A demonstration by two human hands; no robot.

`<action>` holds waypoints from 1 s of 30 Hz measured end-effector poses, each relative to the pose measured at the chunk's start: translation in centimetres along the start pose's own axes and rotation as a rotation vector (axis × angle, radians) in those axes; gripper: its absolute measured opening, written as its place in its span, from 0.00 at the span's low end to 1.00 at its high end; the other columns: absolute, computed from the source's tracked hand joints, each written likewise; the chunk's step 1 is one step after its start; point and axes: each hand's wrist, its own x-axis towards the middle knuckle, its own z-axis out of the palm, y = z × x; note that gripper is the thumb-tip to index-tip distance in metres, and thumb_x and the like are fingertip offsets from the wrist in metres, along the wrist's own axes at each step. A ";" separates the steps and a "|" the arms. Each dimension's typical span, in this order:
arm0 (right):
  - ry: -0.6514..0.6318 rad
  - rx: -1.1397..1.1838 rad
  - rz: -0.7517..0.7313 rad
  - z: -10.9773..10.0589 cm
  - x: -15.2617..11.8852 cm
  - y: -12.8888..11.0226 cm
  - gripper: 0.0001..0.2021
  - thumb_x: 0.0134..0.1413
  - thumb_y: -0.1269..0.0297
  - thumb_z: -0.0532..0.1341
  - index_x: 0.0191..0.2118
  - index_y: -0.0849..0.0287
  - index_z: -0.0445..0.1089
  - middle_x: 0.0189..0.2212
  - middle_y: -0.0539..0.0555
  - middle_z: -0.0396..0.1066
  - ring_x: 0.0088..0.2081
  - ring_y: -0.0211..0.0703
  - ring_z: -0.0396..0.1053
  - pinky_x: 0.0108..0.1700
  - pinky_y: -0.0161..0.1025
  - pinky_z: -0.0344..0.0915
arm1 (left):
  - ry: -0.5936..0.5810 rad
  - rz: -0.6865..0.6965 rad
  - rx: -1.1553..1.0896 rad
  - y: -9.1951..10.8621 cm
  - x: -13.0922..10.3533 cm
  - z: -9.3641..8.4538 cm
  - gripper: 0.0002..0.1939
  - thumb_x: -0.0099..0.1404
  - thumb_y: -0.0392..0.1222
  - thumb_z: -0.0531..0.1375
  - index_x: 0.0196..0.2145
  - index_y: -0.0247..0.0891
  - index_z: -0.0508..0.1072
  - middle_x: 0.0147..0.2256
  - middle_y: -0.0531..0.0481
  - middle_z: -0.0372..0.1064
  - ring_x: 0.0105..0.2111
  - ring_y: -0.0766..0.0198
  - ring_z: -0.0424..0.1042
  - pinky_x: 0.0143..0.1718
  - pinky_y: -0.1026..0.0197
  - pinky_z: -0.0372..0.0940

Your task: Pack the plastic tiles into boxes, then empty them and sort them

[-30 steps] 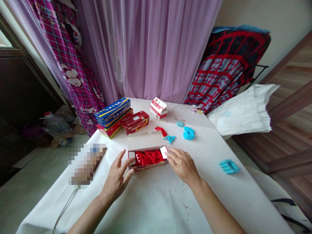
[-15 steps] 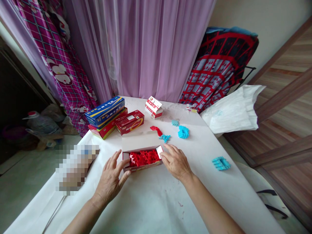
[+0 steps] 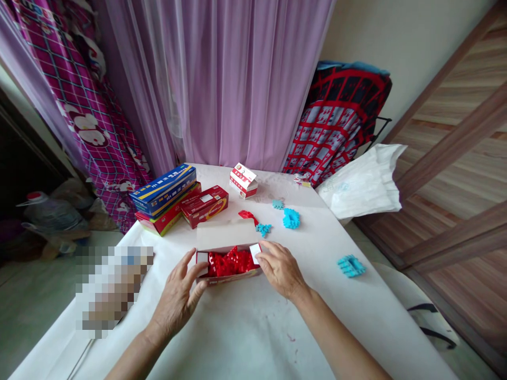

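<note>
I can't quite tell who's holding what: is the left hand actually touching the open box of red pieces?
Touching. The head view shows the left hand with its fingers against the left end of the open box, no gap between them.

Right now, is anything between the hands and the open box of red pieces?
Nothing visible. The left hand touches the left end of the box, and the right hand touches its right end flap. The loose red piece and blue pieces lie beyond the box, clear of both hands.
</note>
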 end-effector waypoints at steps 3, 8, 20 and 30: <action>0.043 0.011 -0.058 0.1 0.5 -1.1 0.14 0.64 0.61 0.53 0.46 0.53 0.76 0.57 0.59 0.66 0.59 0.50 0.59 0.58 0.48 0.59 | 0.003 -0.001 -0.019 -0.1 0.0 0.1 0.19 0.68 0.52 0.50 0.51 0.46 0.71 0.63 0.39 0.56 0.59 0.49 0.62 0.55 0.44 0.65; -0.002 0.025 -0.127 0.5 2.5 -2.9 0.14 0.63 0.60 0.55 0.50 0.53 0.74 0.56 0.59 0.66 0.58 0.51 0.58 0.57 0.49 0.56 | 0.011 0.005 -0.040 -0.1 0.1 0.2 0.19 0.68 0.52 0.51 0.50 0.45 0.71 0.62 0.38 0.57 0.58 0.48 0.64 0.55 0.44 0.65; -0.166 0.048 -0.172 0.2 4.5 -4.5 0.13 0.66 0.59 0.54 0.42 0.53 0.75 0.40 0.53 0.76 0.46 0.45 0.64 0.50 0.45 0.53 | 0.010 0.025 -0.056 -0.3 0.0 0.4 0.18 0.67 0.51 0.52 0.51 0.45 0.70 0.62 0.38 0.56 0.60 0.48 0.62 0.56 0.45 0.64; -0.336 -0.058 -0.251 -0.4 5.0 -4.2 0.16 0.65 0.59 0.54 0.33 0.55 0.77 0.34 0.53 0.78 0.44 0.46 0.64 0.50 0.47 0.51 | 0.090 0.144 0.048 0.1 0.3 0.1 0.19 0.67 0.50 0.53 0.52 0.42 0.69 0.65 0.36 0.49 0.64 0.46 0.54 0.58 0.43 0.61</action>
